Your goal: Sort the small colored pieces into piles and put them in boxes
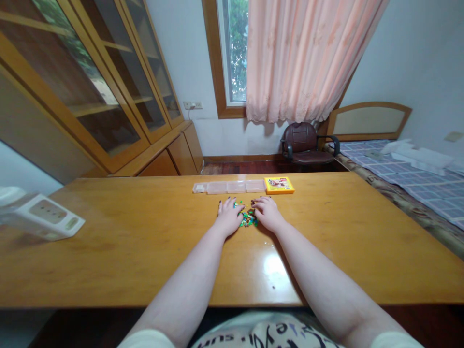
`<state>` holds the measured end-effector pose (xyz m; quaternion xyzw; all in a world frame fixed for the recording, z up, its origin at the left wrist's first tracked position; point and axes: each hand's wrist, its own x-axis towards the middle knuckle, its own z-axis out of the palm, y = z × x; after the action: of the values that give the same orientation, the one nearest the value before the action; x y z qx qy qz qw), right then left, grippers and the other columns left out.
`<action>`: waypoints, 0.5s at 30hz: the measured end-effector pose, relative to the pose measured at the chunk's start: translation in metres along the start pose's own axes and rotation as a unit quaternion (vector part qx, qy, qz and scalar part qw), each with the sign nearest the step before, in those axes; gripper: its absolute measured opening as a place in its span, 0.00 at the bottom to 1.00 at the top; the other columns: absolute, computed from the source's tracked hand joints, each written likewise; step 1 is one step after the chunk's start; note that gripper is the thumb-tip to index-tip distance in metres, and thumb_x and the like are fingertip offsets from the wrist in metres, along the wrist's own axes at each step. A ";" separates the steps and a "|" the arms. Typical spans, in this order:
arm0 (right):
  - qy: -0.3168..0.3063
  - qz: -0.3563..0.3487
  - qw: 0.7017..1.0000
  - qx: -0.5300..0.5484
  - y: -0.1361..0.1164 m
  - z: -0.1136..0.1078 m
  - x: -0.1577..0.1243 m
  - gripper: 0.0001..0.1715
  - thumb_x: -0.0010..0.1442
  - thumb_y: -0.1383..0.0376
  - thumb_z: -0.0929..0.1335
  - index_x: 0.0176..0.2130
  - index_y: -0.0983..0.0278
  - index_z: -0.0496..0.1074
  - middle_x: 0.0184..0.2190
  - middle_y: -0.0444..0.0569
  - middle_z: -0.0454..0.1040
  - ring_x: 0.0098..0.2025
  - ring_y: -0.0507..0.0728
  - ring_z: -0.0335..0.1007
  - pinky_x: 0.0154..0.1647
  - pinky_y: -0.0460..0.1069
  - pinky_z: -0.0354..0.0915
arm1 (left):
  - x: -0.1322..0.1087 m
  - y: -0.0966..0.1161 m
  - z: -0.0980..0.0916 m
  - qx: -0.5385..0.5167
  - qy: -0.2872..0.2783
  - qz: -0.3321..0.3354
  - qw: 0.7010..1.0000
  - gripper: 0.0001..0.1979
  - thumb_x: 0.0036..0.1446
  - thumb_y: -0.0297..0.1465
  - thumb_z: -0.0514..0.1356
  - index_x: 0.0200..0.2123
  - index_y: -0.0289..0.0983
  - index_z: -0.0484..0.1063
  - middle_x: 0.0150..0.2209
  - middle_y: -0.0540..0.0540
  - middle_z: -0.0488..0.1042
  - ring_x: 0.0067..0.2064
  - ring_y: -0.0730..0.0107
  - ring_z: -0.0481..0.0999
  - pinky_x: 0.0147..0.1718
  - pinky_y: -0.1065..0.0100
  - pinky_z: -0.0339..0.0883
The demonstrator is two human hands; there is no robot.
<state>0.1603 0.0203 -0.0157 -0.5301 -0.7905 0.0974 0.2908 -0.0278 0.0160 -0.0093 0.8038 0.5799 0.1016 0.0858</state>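
A small heap of tiny colourful pieces [248, 221], mostly green with blue, brown and yellow, lies on the wooden table [152, 251]. My left hand [229, 216] rests at the heap's left side, palm down, fingers spread. On the other side, my right hand [268, 212] lies palm down with its fingers apart, its fingertips at the heap's edge. Parts of the heap are hidden under both hands. Beyond them stand clear plastic boxes [235, 187] in a row, with a yellow box [279, 185] at the row's right end.
A white appliance [49, 216] sits at the table's left. Behind the table are a glass-door cabinet [145, 135], a brown armchair [304, 142] and a pink curtain [300, 58]. A bed [409, 169] stands to the right. A few crumbs lie nearer my body.
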 end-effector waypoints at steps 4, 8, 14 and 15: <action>-0.009 0.000 1.000 -0.001 -0.001 -0.001 0.000 0.14 0.56 0.67 0.64 0.39 0.61 0.77 0.46 0.50 0.75 0.51 0.58 0.63 0.57 0.54 0.54 | 0.001 -0.001 0.006 -0.004 -0.016 0.016 1.000 0.22 0.60 0.38 0.50 0.58 0.50 0.62 0.66 0.45 0.51 0.66 0.52 0.46 0.61 0.43 0.34; -0.027 -0.011 1.000 -0.004 -0.001 -0.002 -0.001 0.14 0.56 0.67 0.64 0.39 0.60 0.78 0.48 0.49 0.74 0.52 0.58 0.62 0.58 0.55 0.52 | 0.003 -0.001 0.008 -0.005 -0.015 0.028 0.999 0.22 0.61 0.40 0.50 0.59 0.51 0.61 0.66 0.46 0.49 0.67 0.52 0.44 0.62 0.42 0.31; -0.058 -0.008 0.998 -0.027 0.003 0.002 -0.002 0.15 0.56 0.66 0.65 0.42 0.57 0.78 0.52 0.47 0.71 0.56 0.60 0.57 0.60 0.57 0.48 | 0.001 0.002 0.003 0.005 0.001 0.027 1.000 0.20 0.60 0.40 0.52 0.55 0.50 0.66 0.64 0.46 0.55 0.66 0.51 0.48 0.61 0.42 0.35; -0.061 -0.005 0.998 -0.026 0.003 0.003 -0.002 0.16 0.57 0.66 0.65 0.43 0.57 0.77 0.52 0.47 0.71 0.57 0.60 0.57 0.60 0.58 0.48 | 0.000 0.002 0.002 0.010 0.010 0.023 1.000 0.19 0.60 0.38 0.52 0.54 0.49 0.68 0.63 0.46 0.57 0.65 0.51 0.49 0.62 0.42 0.36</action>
<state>0.1617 0.0205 -0.0204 -0.5271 -0.8115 0.1073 0.2285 -0.0252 0.0153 -0.0105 0.8166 0.5631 0.1061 0.0694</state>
